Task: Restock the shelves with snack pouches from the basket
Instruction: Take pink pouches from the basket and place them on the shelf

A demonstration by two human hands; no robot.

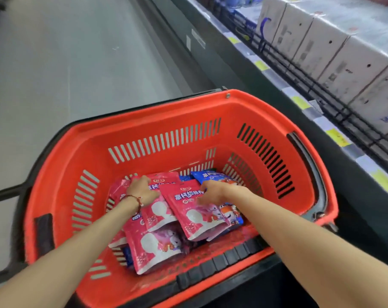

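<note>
Gripping pink pouches (159, 247) in basket (166, 112), left hand (142, 187) and right hand (213, 192) each clench one, blue pouch (208, 175) behind; shelf (277, 71) just beside right rim, floor (55, 74) open left.

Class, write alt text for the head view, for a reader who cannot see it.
The left hand and right hand rest on pink snack pouches in a red basket; blue pouches lie beneath. White boxes line a shelf at right.
</note>
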